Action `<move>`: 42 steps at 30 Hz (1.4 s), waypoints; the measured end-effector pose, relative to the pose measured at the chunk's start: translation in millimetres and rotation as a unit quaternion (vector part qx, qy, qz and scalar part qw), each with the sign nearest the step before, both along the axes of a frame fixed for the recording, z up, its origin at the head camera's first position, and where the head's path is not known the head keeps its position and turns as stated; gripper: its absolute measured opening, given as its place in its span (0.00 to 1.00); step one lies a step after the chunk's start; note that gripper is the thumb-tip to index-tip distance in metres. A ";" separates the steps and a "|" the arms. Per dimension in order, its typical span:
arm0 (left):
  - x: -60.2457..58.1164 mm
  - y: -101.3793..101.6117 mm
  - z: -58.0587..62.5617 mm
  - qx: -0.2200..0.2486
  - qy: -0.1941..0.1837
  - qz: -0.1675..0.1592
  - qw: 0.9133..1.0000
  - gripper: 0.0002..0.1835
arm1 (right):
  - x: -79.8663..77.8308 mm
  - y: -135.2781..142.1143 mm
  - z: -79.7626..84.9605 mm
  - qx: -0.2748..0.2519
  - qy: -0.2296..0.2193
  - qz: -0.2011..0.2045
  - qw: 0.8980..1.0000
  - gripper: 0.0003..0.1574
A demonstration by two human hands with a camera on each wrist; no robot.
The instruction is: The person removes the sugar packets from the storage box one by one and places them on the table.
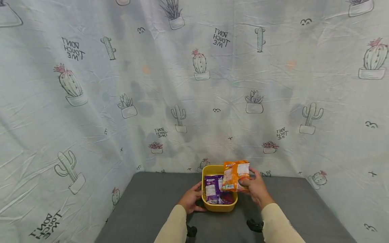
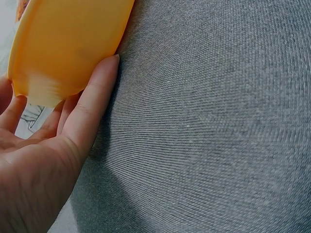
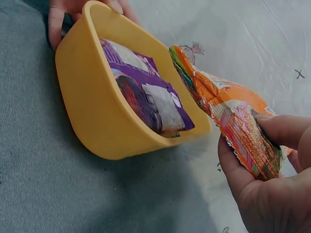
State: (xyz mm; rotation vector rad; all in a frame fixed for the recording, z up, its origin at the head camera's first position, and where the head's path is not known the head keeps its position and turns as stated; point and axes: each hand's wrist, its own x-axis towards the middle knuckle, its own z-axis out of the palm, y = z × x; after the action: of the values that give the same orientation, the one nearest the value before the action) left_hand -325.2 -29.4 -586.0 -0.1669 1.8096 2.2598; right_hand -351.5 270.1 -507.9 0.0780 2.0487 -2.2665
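A yellow plastic bin (image 1: 219, 208) stands on the dark grey surface, with purple snack packets (image 1: 214, 189) lying inside it. My left hand (image 1: 192, 198) holds the bin at its left side; in the left wrist view the thumb (image 2: 95, 97) lies along the outer wall. An orange snack packet (image 1: 235, 176) is in my right hand (image 1: 256, 189), pinched between thumb and fingers. It is held over the right part of the bin and hides some of the purple packets. In the right wrist view the orange packet (image 3: 248, 131) is tilted, apart from the purple ones.
The dark grey tabletop (image 1: 152, 209) extends to both sides of the bin. Behind and at the sides hangs a pale cloth (image 1: 212, 135) printed with cacti. Black straps (image 1: 254, 225) show near both wrists.
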 end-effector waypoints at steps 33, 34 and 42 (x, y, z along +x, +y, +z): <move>14.3 7.4 0.6 0.000 -0.002 0.000 1.000 0.34 | 14.3 71.1 -5.7 0.032 -0.011 -0.007 0.999 0.59; 15.2 8.1 1.1 0.000 -0.003 0.001 1.000 0.34 | 15.2 73.2 -4.2 0.031 -0.010 -0.006 0.999 0.59; 22.6 14.1 2.1 -0.007 -0.010 0.018 1.000 0.35 | 21.5 89.5 0.8 0.053 -0.013 -0.007 0.998 0.58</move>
State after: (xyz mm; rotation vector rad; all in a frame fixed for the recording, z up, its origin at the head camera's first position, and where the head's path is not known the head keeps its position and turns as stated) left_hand -302.6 -15.3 -584.0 -0.2245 1.8257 2.2622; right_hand -330.0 359.6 -507.1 0.1290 2.1611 -2.1503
